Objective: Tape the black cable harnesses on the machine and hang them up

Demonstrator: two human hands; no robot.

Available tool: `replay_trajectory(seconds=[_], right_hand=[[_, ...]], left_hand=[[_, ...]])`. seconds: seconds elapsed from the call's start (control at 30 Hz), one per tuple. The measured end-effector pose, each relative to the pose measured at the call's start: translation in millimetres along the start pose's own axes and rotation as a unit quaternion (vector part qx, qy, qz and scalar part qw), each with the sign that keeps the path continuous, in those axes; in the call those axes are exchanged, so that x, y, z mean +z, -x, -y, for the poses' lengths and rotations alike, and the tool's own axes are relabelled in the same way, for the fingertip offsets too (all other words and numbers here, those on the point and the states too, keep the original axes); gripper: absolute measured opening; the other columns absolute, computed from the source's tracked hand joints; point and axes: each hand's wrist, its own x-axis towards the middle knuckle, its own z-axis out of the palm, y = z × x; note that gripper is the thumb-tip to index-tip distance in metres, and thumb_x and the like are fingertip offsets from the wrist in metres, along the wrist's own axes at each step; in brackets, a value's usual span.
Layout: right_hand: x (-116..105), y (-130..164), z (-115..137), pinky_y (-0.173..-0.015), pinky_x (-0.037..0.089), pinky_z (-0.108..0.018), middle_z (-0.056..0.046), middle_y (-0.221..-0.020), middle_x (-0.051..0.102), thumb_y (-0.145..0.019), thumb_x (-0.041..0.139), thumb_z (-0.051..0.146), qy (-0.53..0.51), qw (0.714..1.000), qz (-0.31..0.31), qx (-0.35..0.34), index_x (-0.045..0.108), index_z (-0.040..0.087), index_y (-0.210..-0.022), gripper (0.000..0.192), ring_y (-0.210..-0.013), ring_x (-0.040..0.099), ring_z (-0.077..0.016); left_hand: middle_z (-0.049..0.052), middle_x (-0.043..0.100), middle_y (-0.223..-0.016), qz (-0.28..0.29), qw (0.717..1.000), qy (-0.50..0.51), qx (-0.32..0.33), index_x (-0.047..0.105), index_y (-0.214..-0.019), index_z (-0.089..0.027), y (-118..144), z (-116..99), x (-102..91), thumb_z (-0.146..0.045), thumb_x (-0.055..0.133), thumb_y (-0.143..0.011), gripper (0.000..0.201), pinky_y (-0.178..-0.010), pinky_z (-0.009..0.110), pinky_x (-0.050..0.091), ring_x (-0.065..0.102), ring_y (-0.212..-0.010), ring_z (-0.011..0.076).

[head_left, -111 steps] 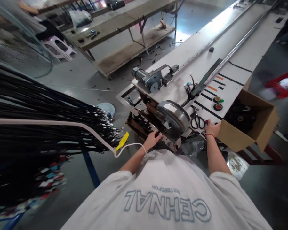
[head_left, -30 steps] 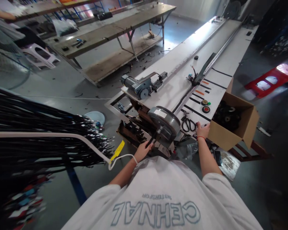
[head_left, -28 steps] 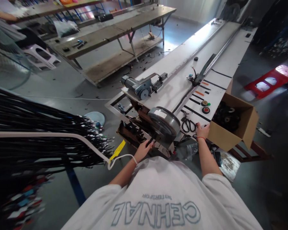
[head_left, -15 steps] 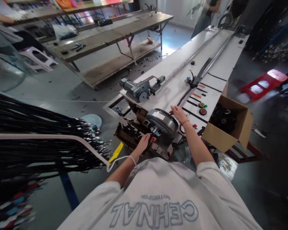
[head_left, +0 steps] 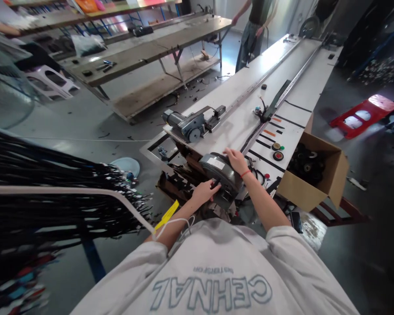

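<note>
Glare far along the white bench (head_left: pixel 277 53); dim lower corners, stretched edges.

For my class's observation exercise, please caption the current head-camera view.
Left hand and right hand at a grey drum, near end of a long white workbench, open cardboard box alongside.

This is a workshop, shown by its long workbench (head_left: pixel 157 46), table-mounted motor (head_left: pixel 174 117) and massed black cables (head_left: pixel 52 175).
</note>
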Motion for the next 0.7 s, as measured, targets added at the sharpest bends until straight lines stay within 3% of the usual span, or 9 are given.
replay_trajectory(seconds=[0.07, 0.17, 0.2, 0.27, 0.37, 0.5, 0.57, 0.63, 0.7], right_hand=[[-15, 19, -20, -0.100, 0.037, -0.043, -0.011, -0.097, 0.062, -0.093, 0.046, 0.035, 0.128, 0.986, -0.092, 0.047, 0.063, 0.017, -0.088, 0.025, -0.107, 0.054, -0.0286], [-37, 46, -58, -0.096, 0.040, -0.047, -0.021, -0.113, 0.057, -0.078, 0.062, 0.023, 0.333, 0.908, -0.196, 0.161, 0.060, 0.011, -0.104, 0.028, -0.113, 0.053, -0.0346], [-43, 54, -69, -0.093, 0.041, -0.047, -0.023, -0.115, 0.056, -0.073, 0.064, 0.019, 0.352, 0.894, -0.203, 0.188, 0.058, 0.010, -0.107, 0.036, -0.113, 0.053, -0.0360], [-55, 68, -86, -0.088, 0.044, -0.047, -0.021, -0.107, 0.059, -0.067, 0.066, 0.015, 0.296, 0.909, -0.190, 0.224, 0.057, 0.010, -0.107, 0.042, -0.105, 0.058, -0.0353], [-68, 95, -90, -0.077, 0.049, -0.041, -0.008, -0.083, 0.062, -0.064, 0.065, 0.019, 0.126, 0.958, -0.138, 0.216, 0.055, 0.014, -0.104, 0.041, -0.083, 0.063, -0.0273], [-49, 146, -63, -0.080, 0.050, -0.035, -0.004, -0.088, 0.063, -0.065, 0.071, 0.031, -0.096, 0.994, -0.053, 0.031, 0.055, 0.021, -0.102, 0.042, -0.083, 0.061, -0.0209], [-20, 170, -45, -0.084, 0.049, -0.034, -0.005, -0.094, 0.065, -0.067, 0.075, 0.038, -0.154, 0.988, 0.021, 0.006, 0.058, 0.022, -0.097, 0.038, -0.089, 0.061, -0.0215], [14, 184, -33, -0.084, 0.048, -0.035, -0.007, -0.092, 0.066, -0.072, 0.072, 0.053, -0.206, 0.970, 0.118, 0.058, 0.059, 0.021, -0.089, 0.038, -0.089, 0.062, -0.0226], [47, 183, -27, -0.083, 0.049, -0.038, -0.011, -0.085, 0.067, -0.073, 0.057, 0.075, -0.285, 0.916, 0.239, 0.150, 0.059, 0.019, -0.080, 0.056, -0.086, 0.064, -0.0246]], left_hand=[[-0.003, 0.053, -0.038, 0.003, 0.999, -0.028, 0.015, 0.061, -0.078, -0.021, -4, -2, -7.2, -0.050, 0.062, -0.079, 0.029, -0.052, 0.026, 0.032, 0.062, -0.052, 0.0209], [-0.003, 0.055, -0.041, -0.041, 0.999, -0.004, 0.005, 0.063, -0.081, -0.020, -17, 12, -24.7, -0.051, 0.064, -0.077, 0.031, -0.053, 0.026, 0.034, 0.063, -0.053, 0.0211], [-0.003, 0.056, -0.042, -0.061, 0.998, 0.019, -0.007, 0.063, -0.083, -0.020, -22, 19, -31.1, -0.052, 0.063, -0.077, 0.033, -0.053, 0.026, 0.036, 0.063, -0.052, 0.0207], [-0.004, 0.056, -0.043, -0.087, 0.994, 0.069, -0.022, 0.063, -0.089, -0.018, -31, 31, -41.5, -0.054, 0.063, -0.077, 0.038, -0.055, 0.027, 0.039, 0.061, -0.048, 0.0196], [-0.005, 0.056, -0.044, -0.068, 0.992, 0.109, -0.007, 0.061, -0.098, -0.015, -35, 42, -47.4, -0.053, 0.064, -0.076, 0.044, -0.055, 0.028, 0.042, 0.059, -0.047, 0.0187], [-0.005, 0.056, -0.046, -0.053, 0.992, 0.119, 0.002, 0.059, -0.105, -0.014, -31, 41, -45.2, -0.050, 0.062, -0.080, 0.044, -0.055, 0.026, 0.042, 0.058, -0.050, 0.0170], [-0.005, 0.055, -0.045, -0.052, 0.991, 0.126, -0.002, 0.058, -0.107, -0.013, -29, 40, -46.2, -0.050, 0.062, -0.081, 0.045, -0.056, 0.026, 0.043, 0.058, -0.051, 0.0161], [-0.005, 0.056, -0.046, -0.039, 0.990, 0.138, -0.003, 0.057, -0.110, -0.013, -28, 40, -50.1, -0.052, 0.064, -0.079, 0.050, -0.055, 0.026, 0.044, 0.057, -0.050, 0.0158], [-0.004, 0.057, -0.048, -0.022, 0.990, 0.137, 0.007, 0.057, -0.113, -0.013, -27, 38, -55.6, -0.055, 0.064, -0.079, 0.055, -0.053, 0.026, 0.043, 0.056, -0.048, 0.0161]])
